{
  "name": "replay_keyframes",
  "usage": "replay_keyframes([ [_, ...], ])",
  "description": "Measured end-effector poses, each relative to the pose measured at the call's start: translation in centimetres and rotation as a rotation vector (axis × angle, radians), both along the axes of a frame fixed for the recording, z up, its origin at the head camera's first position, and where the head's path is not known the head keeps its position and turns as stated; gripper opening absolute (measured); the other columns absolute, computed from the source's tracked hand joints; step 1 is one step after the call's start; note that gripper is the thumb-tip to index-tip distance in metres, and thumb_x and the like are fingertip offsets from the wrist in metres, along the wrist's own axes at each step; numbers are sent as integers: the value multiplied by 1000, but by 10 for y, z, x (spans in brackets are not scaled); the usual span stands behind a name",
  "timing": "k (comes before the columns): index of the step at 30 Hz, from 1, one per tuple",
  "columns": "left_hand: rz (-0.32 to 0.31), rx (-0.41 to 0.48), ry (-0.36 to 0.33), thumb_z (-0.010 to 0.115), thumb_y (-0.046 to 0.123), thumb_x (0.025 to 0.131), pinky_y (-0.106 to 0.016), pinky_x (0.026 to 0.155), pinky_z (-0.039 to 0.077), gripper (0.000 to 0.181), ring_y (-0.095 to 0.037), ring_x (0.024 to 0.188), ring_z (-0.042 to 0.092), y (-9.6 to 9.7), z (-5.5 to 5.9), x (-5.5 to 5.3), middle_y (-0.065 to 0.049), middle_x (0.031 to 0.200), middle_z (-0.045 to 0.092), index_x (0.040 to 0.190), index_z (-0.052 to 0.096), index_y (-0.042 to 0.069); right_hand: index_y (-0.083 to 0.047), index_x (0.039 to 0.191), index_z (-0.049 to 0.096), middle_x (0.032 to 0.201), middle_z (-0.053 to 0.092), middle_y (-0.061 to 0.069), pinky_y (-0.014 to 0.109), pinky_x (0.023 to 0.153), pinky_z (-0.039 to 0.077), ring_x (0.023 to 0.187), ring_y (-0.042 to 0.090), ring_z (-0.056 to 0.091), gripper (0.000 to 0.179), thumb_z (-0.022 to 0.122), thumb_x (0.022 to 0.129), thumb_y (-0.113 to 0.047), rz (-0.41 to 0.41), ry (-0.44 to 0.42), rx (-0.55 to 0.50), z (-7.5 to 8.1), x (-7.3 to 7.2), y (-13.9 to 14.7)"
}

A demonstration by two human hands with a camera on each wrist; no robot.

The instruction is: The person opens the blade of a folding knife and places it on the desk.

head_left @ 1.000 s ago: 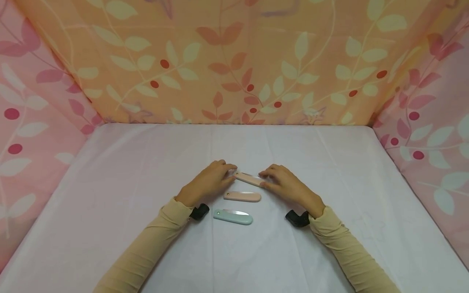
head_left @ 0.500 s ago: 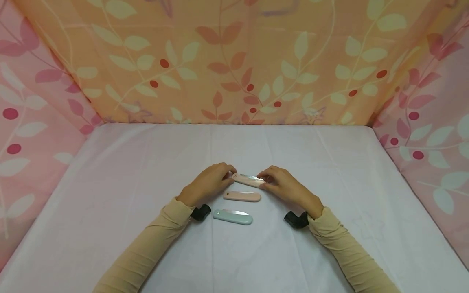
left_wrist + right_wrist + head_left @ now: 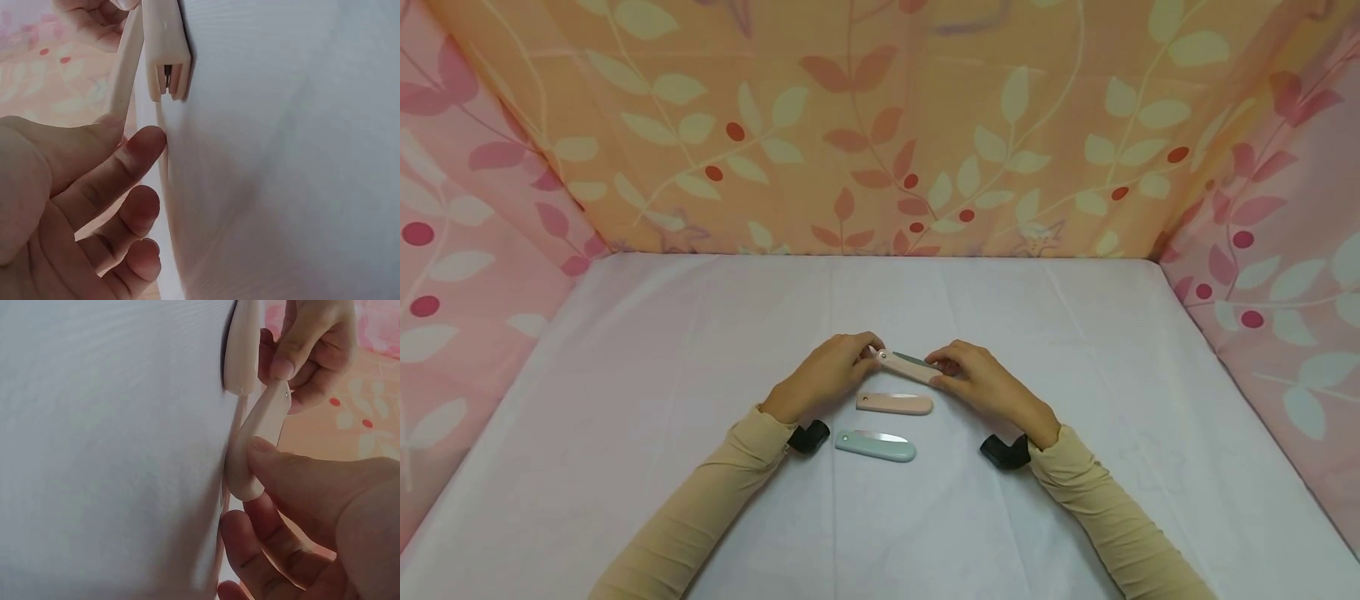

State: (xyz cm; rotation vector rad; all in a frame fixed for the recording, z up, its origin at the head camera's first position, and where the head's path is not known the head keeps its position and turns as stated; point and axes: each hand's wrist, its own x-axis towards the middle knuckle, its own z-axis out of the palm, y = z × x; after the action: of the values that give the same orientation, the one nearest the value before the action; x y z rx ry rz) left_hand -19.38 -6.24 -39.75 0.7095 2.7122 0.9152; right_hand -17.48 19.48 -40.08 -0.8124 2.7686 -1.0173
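A pale pink folding knife, its blade folded along the handle, is held between both hands at the far end of a row. My left hand pinches its pivot end with thumb and forefinger; the other fingers curl loosely below in the left wrist view. At the rounded end, my right hand grips it, the thumb flat on the handle and fingers behind. Nearer lie a second pink folding knife and a mint green one, both on the white cloth.
The white cloth covers the whole tabletop. Leaf-patterned curtains, orange at the back and pink at the sides, enclose it. Black wrist devices sit at the left cuff and right cuff.
My left fingers have closed from beside the far knife onto its pivot end. That knife has turned slightly, its blade now looking darker. The two nearer knives stay put.
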Motion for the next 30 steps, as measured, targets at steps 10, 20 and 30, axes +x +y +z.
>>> replay_keyframes([
  [10, -46, 90, -16, 62, 16, 98, -35, 85, 52, 23, -17, 93, 66, 0, 0, -1, -8, 101, 73, 119, 62, 6, -2, 112, 68, 97, 67, 7, 30, 81, 49, 89, 15, 61, 22, 69, 92, -10, -32, 13, -6, -1, 0, -2],
  [20, -44, 181, -43, 62, 18, 99, -39, 91, 51, 22, -20, 103, 66, 1, 0, -2, -10, 108, 74, 116, 61, 5, -3, 108, 70, 102, 70, 7, 38, 87, 51, 96, 19, 64, 16, 67, 94, -11, -63, 12, -18, 0, 1, -3],
  [30, 2, 343, -189, 60, 19, 100, -27, 74, 48, 22, -18, 92, 65, 2, 5, -4, -6, 105, 76, 117, 62, 5, -3, 103, 73, 100, 74, 8, 34, 81, 54, 94, 19, 67, 16, 65, 96, -16, -84, -43, -42, 5, 2, -5],
])
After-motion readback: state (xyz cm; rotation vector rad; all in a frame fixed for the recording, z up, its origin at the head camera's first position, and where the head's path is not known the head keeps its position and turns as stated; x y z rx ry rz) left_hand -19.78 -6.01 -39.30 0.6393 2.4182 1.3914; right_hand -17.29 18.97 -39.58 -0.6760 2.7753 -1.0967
